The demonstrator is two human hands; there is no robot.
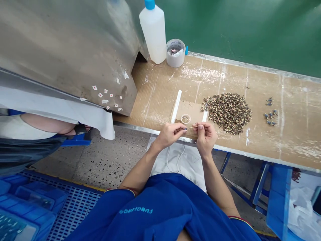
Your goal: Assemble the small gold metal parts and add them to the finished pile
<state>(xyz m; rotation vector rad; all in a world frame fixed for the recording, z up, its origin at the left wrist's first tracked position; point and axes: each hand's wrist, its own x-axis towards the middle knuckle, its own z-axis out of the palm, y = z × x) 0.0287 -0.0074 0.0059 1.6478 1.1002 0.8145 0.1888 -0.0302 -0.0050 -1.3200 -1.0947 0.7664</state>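
A cardboard-covered bench (pixel 293 137) runs along a green surface (pixel 245 33), a metal housing (pixel 70 43) at its left, small parts (pixel 228 113) heaped on top. Over its near edge I see the right hand (pixel 206 137) pinching a thin stick (pixel 192 127), the left hand (pixel 168 134) a tiny dark piece (pixel 186 129).

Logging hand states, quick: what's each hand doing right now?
Left hand: closed, pinching a small dark piece.
Right hand: closed, holding a thin stick.
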